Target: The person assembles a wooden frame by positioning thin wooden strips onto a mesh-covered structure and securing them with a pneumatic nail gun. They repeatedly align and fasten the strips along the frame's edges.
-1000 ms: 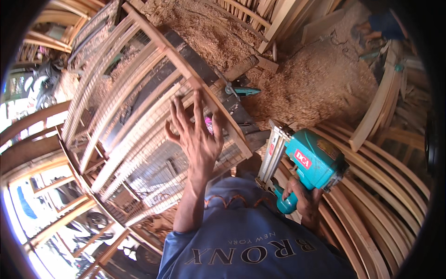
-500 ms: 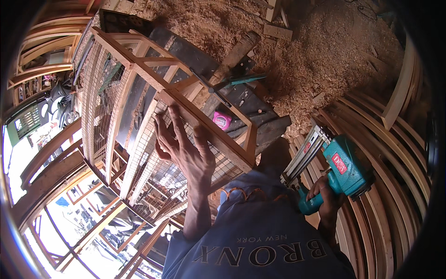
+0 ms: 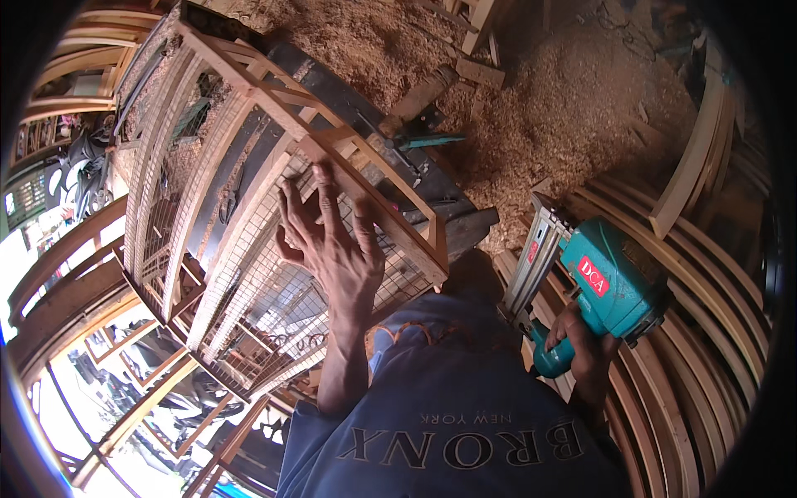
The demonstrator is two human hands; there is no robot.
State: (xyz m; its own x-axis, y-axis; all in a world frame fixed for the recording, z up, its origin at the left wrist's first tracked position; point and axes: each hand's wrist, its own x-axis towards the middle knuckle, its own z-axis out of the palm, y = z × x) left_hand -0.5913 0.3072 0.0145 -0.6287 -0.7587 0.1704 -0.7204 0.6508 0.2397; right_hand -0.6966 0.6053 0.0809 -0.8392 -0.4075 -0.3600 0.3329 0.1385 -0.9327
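Note:
A wooden frame with wire mesh point(image 3: 257, 241) stands tilted at the left, its light wooden rail point(image 3: 386, 220) running down toward my body. My left hand point(image 3: 336, 261) lies against the mesh side with fingers spread, the fingertips touching the wood near the rail. It grips nothing. In my right hand point(image 3: 577, 336) is a teal nail gun point(image 3: 610, 270), held by its handle to the right of my body. The gun's long metal magazine point(image 3: 535, 257) points up and away, apart from the frame.
A dark bench point(image 3: 340, 91) lies behind the frame, with a turquoise-handled tool point(image 3: 432, 140) on it. Wood shavings point(image 3: 564, 108) cover the ground beyond. Long timber strips point(image 3: 697, 307) are stacked at the right. Wooden frames point(image 3: 166, 398) stand at the lower left.
The whole scene has shifted slightly left in view. The rail now mostly hides the pink tape measure seen earlier. My left hand stays on the frame and my right still holds the nail gun.

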